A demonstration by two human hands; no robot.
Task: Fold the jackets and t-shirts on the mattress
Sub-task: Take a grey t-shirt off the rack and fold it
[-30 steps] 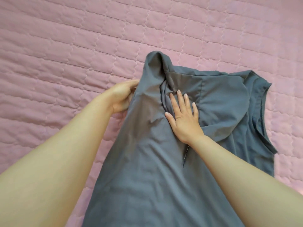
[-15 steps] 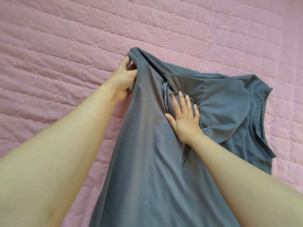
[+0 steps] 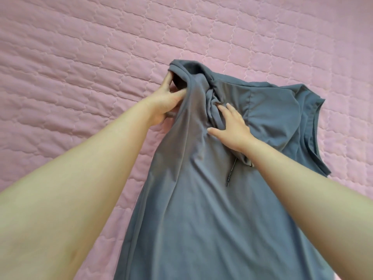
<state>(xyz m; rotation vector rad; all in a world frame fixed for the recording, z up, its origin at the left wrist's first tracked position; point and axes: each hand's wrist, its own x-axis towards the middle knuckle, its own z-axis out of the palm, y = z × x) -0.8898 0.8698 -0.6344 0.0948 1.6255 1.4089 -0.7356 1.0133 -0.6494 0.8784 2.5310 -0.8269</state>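
since a second ago our left hand point(image 3: 165, 102) has changed its hold on the grey jacket point(image 3: 201, 209). the shoulder that stood up as a peak is now drawn out to the left, and its armhole point(image 3: 180, 75) is pulled open over our fingers. that hand grips the hemmed edge, thumb on the outside and fingers curled into the opening. our right hand point(image 3: 232, 126) has kept its place on the chest. it lies open and spread, and the fingertips press into the bunched folds near the collar.

the jacket lies on the pink quilted mattress point(image 3: 80, 47) with the collar end away from us. its body runs toward us and out of the bottom of the view. the other armhole point(image 3: 310, 128) rests flat at the far right, and a dark zip pull point(image 3: 229, 177) shows just below our right wrist.

we judge the cloth light, thin and limp. it holds no shape of its own, drapes wherever we lift it, and its smooth layers probably slide over each other. we would hold it by the firmer parts: the armhole hems, the shoulder seams and the bottom edge. a flat palm should pin the middle while we pull the slack out. the twisted folds under our right fingers need smoothing before any crease will stay, and the zip should lie straight so it does not buckle the fold.
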